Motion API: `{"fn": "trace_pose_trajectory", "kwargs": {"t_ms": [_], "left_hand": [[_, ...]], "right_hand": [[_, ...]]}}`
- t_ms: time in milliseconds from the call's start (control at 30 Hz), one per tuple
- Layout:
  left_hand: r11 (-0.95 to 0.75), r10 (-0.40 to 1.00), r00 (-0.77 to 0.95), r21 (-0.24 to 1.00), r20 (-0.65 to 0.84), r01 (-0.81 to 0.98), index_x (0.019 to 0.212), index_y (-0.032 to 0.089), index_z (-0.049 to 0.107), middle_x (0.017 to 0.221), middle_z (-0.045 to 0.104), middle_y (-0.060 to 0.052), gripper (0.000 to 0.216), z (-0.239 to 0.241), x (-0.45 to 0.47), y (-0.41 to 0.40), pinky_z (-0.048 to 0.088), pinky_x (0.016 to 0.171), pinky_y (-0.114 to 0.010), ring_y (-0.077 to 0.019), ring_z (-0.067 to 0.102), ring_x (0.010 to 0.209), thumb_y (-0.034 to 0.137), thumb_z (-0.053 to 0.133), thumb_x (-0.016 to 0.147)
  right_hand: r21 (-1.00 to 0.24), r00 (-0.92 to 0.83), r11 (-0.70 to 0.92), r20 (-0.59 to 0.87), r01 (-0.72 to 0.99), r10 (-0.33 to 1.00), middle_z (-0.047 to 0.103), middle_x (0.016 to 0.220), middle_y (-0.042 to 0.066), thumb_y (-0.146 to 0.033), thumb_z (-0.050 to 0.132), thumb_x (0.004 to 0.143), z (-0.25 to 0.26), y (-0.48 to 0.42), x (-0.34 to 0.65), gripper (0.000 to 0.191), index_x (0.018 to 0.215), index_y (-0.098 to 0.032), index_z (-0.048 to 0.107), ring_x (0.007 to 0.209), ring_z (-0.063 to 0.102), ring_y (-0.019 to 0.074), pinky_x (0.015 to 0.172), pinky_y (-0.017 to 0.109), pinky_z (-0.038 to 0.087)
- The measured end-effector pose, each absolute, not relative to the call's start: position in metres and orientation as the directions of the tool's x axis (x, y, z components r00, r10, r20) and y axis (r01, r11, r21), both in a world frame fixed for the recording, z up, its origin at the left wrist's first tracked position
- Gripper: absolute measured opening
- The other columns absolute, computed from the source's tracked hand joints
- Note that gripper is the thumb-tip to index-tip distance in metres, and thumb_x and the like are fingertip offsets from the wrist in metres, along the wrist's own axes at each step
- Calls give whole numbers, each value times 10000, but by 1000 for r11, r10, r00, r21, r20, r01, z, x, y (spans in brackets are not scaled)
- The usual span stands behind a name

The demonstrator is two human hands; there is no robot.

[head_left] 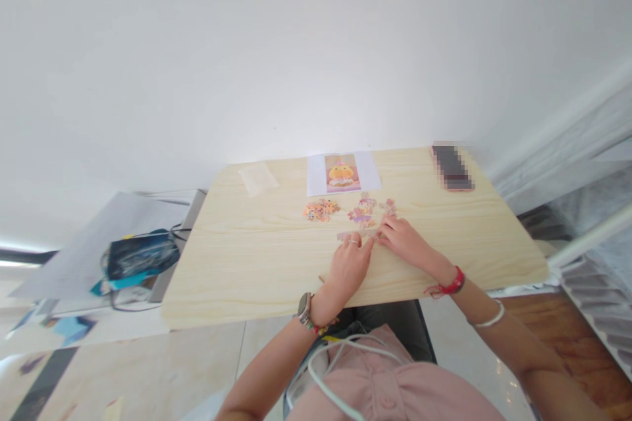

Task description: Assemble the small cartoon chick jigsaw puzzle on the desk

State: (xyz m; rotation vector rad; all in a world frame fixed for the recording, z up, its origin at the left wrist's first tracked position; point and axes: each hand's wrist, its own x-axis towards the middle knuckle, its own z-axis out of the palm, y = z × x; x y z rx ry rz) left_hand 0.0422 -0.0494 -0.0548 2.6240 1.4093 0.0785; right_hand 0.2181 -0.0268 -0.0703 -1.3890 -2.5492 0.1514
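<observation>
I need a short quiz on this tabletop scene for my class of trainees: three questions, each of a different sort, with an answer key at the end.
1. Multiple choice: where does the person wear the watch?
A) right wrist
B) left wrist
C) both wrists

2. True or false: the printed sheet lies farther from the person than the orange heap of puzzle pieces.

3. Fill in the blank: from the person's side, the phone lies toward the far ____ corner of the table.

Key:
1. B; it sits on the wrist of the left hand.
2. True; the heap lies on the person's side of the sheet.
3. right
</observation>
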Motion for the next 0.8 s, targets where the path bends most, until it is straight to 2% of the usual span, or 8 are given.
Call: {"fn": "trace_pose_trajectory", "kwargs": {"t_ms": [300,467,567,667,800], "left_hand": [[-541,833,552,141,-47,829,1120,212,442,932,477,-92,301,-59,42,-50,467,690,-314,-199,498,850,135,315,858],[-531,839,544,167,-33,830,1081,209,461,935,469,-92,275,-63,44,-49,465,704,-312,-196,494,863,138,316,859],[-525,841,540,190,-39,830,1070,209,470,931,464,-88,273,-60,44,-46,467,694,-308,-192,489,851,137,316,858],[-516,847,531,203,-26,832,1140,210,435,926,466,-81,311,-55,37,-42,466,703,-311,-194,480,858,145,350,847],[-423,905,425,163,22,891,1206,194,394,911,472,-82,368,-52,19,-39,461,720,-318,-200,472,872,162,381,839]], "right_hand": [[-219,-495,527,186,821,849,560,795,60,-231,481,836,-70,-32,218,159,766,-162,606,820,497,185,743,314,359],[-218,-484,523,208,824,850,575,776,64,-223,431,862,-72,-40,216,223,782,-170,632,810,499,183,736,315,350],[-272,-450,503,235,821,862,583,795,64,-230,421,867,-68,-41,219,235,794,-175,638,830,507,180,751,309,363],[-362,-352,448,300,817,886,591,840,60,-239,425,864,-61,-33,231,224,832,-183,640,831,522,168,760,294,387],[-433,-232,357,316,827,920,585,830,53,-227,428,851,-60,-10,261,218,850,-184,642,782,544,158,729,283,421]]}}
